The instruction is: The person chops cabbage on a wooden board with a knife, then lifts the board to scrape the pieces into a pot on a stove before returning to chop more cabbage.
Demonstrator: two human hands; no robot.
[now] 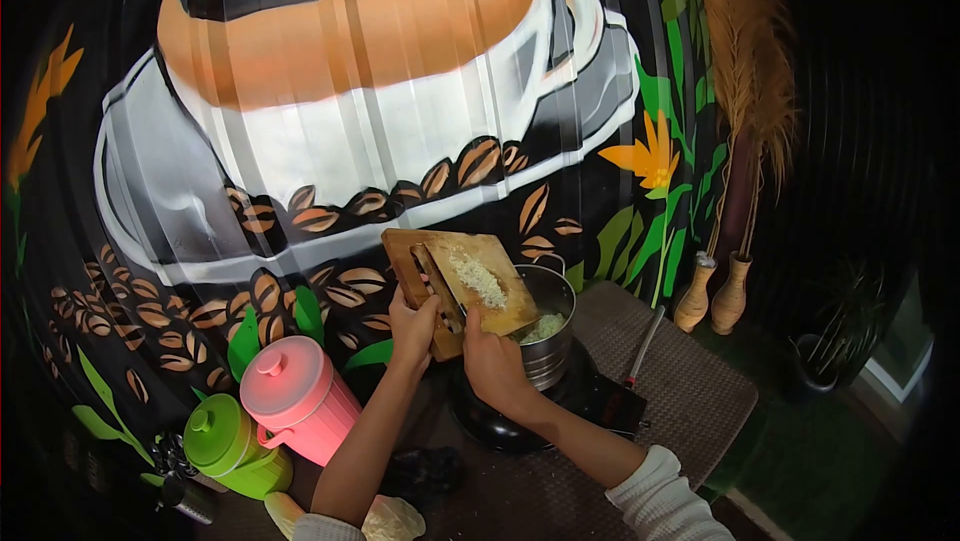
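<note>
My left hand (412, 329) grips the near left edge of a wooden cutting board (515, 293), which is tilted over a metal pot (545, 369). Finely chopped pale pieces (478, 279) lie on the board, and more pale pieces (545, 327) are inside the pot. My right hand (494, 363) is closed at the board's lower edge, its index finger stretched forward. It holds what looks like a knife (447, 281), whose dark, narrow edge runs across the board; the handle is hidden in my hand.
Beneath the pot is a black stove (490, 431) on a brown woven-textured table (690, 381). Pink (300, 396) and green lidded jugs (235, 446) stand at left. A clear plastic bag (393, 521) lies near my left forearm. Behind rises a painted wall (350, 151); vases (732, 293) stand at right.
</note>
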